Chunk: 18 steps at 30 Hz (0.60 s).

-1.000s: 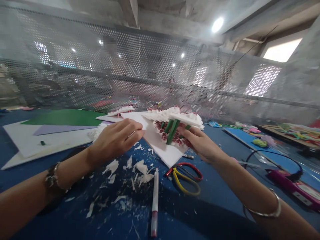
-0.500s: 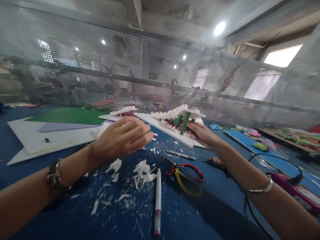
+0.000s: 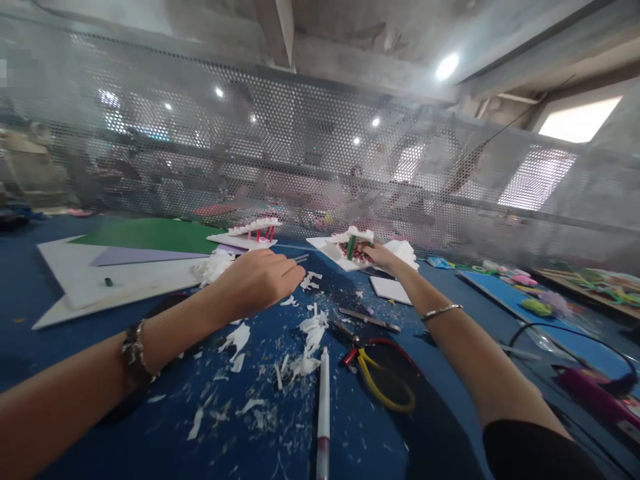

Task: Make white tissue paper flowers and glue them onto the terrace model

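My right hand (image 3: 384,258) reaches to the back of the table, its fingers closed at the right side of a small white foam model (image 3: 345,257). The model has a stepped, ruffled top, green posts and dark red bits beneath it, and rests on the tabletop. Nearer to me, my left hand (image 3: 265,279) is held above the table with its fingers curled. Two thin grey tips, like those of tweezers (image 3: 301,258), stick out past its fingers. Behind it stands a similar white model (image 3: 257,230) with red posts.
White scraps (image 3: 313,327) litter the blue table. A marker pen (image 3: 324,407), red-and-yellow-handled pliers (image 3: 383,373) and a craft knife (image 3: 370,320) lie in front. Green sheet (image 3: 150,233) and white boards are left; a blue board (image 3: 495,293) and purple device (image 3: 590,393) right. Perforated metal panel (image 3: 300,153) stands behind.
My right hand has carried the green-posted model away from me and down onto the table. A small white block now shows beside my right forearm. My left hand has barely moved.
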### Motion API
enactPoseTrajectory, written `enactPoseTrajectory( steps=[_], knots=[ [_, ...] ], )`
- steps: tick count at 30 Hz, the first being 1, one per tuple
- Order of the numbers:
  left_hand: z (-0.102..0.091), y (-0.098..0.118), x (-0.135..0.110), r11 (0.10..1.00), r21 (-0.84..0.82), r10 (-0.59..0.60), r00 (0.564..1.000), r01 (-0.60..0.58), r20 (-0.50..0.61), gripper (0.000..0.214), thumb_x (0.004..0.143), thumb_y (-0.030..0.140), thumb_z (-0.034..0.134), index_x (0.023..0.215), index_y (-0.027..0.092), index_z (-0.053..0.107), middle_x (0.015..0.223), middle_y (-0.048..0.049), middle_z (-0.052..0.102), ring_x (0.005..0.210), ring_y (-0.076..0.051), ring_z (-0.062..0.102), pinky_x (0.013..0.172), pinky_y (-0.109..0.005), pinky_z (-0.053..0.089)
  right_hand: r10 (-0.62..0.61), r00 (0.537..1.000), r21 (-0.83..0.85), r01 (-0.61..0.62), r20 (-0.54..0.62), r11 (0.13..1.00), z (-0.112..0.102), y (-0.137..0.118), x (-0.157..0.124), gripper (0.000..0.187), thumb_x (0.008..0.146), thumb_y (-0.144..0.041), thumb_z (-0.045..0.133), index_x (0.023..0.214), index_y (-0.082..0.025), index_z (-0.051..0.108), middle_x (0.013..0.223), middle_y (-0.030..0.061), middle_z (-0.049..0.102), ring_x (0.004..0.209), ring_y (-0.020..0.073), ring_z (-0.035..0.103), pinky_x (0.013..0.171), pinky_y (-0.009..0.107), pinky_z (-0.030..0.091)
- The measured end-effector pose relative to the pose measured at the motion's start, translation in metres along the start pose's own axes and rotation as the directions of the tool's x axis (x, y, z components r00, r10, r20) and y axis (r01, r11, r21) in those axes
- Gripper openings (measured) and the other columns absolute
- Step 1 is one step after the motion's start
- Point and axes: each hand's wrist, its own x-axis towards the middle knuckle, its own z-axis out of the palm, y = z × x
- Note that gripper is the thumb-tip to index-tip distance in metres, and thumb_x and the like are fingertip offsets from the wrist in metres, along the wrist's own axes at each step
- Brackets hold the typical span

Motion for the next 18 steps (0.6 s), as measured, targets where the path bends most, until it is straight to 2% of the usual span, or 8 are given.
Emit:
enactPoseTrajectory(
  steps=[3, 6, 8, 10, 12, 14, 16, 18],
  knots=[
    [0.013, -0.011, 0.001, 0.979, -0.151, -0.131, 0.99, 0.137, 0.051, 0.027, 0.081, 0.027, 0.039, 0.084, 0.014, 0.062, 0.082, -0.0112, 0.066, 0.076, -0.022, 0.058, 0.067, -0.033, 0.042, 0.025, 0.998, 0.003, -0.026, 0.051, 1.0, 0.006, -0.006, 0.004, 0.03, 0.084, -0.029, 0.048, 0.111, -0.015, 0.049, 0.11, 0.0072, 0.053, 0.092, 0.0178, 0.055, 0.076, 0.038, 0.047],
    [0.029, -0.021, 0.003, 0.902, -0.35, -0.242, 0.967, 0.254, 0.077, 0.04, 0.079, 0.037, 0.039, 0.108, 0.012, 0.052, 0.111, -0.0162, 0.058, 0.098, -0.026, 0.055, 0.077, -0.034, 0.044, 0.02, 0.995, 0.013, -0.021, 0.1, 1.0, 0.012, -0.016, 0.002, 0.028, 0.085, -0.029, 0.047, 0.11, -0.016, 0.05, 0.11, 0.0071, 0.053, 0.092, 0.0173, 0.055, 0.077, 0.038, 0.047],
    [0.036, -0.019, 0.005, 0.823, -0.493, -0.26, 0.959, 0.282, 0.115, 0.044, 0.081, 0.038, 0.035, 0.116, 0.013, 0.044, 0.114, -0.0153, 0.057, 0.1, -0.023, 0.056, 0.075, -0.03, 0.046, 0.007, 0.991, 0.021, -0.009, 0.133, 1.0, 0.018, -0.023, -0.003, 0.027, 0.085, -0.029, 0.047, 0.109, -0.017, 0.051, 0.111, 0.0071, 0.053, 0.092, 0.0168, 0.055, 0.077, 0.037, 0.047],
    [0.038, -0.008, 0.006, 0.742, -0.61, -0.255, 0.958, 0.279, 0.129, 0.043, 0.083, 0.034, 0.03, 0.119, 0.013, 0.04, 0.114, -0.0147, 0.058, 0.1, -0.02, 0.057, 0.075, -0.029, 0.047, -0.011, 0.986, 0.029, 0.006, 0.164, 1.0, 0.026, -0.03, -0.011, 0.027, 0.085, -0.029, 0.047, 0.109, -0.017, 0.051, 0.111, 0.007, 0.053, 0.092, 0.0167, 0.055, 0.077, 0.037, 0.047],
    [0.035, 0.01, 0.007, 0.677, -0.691, -0.241, 0.963, 0.255, 0.12, 0.038, 0.081, 0.03, 0.031, 0.114, 0.013, 0.042, 0.105, -0.0133, 0.061, 0.096, -0.019, 0.058, 0.073, -0.028, 0.047, -0.026, 0.981, 0.035, 0.019, 0.193, 0.999, 0.034, -0.038, -0.019, 0.027, 0.085, -0.029, 0.047, 0.109, -0.016, 0.05, 0.11, 0.007, 0.053, 0.091, 0.0169, 0.055, 0.076, 0.037, 0.047],
    [0.028, 0.029, 0.005, 0.632, -0.741, -0.234, 0.967, 0.228, 0.097, 0.03, 0.083, 0.029, 0.027, 0.097, 0.015, 0.049, 0.086, -0.0095, 0.065, 0.082, -0.017, 0.061, 0.066, -0.026, 0.048, -0.033, 0.976, 0.033, 0.026, 0.214, 0.999, 0.041, -0.044, -0.026, 0.027, 0.085, -0.029, 0.047, 0.108, -0.016, 0.051, 0.109, 0.0068, 0.054, 0.09, 0.0166, 0.055, 0.076, 0.037, 0.047],
    [0.02, 0.043, 0.001, 0.611, -0.764, -0.231, 0.97, 0.208, 0.079, 0.034, 0.086, 0.028, 0.017, 0.077, 0.017, 0.048, 0.055, -0.001, 0.055, 0.053, -0.013, 0.056, 0.051, -0.023, 0.044, -0.038, 0.975, 0.023, 0.034, 0.221, 0.999, 0.043, -0.047, -0.029, 0.026, 0.085, -0.029, 0.047, 0.107, -0.016, 0.051, 0.108, 0.0067, 0.054, 0.09, 0.0163, 0.056, 0.076, 0.036, 0.047],
    [0.011, 0.049, -0.002, 0.62, -0.761, -0.244, 0.969, 0.19, 0.042, 0.035, 0.086, 0.029, 0.017, 0.064, 0.019, 0.043, 0.046, 0.0041, 0.041, 0.041, -0.01, 0.042, 0.043, -0.022, 0.036, -0.046, 0.977, 0.004, 0.046, 0.206, 0.999, 0.041, -0.047, -0.026, 0.026, 0.086, -0.029, 0.046, 0.108, -0.016, 0.051, 0.109, 0.0067, 0.054, 0.09, 0.0162, 0.056, 0.076, 0.036, 0.047]
  ],
)
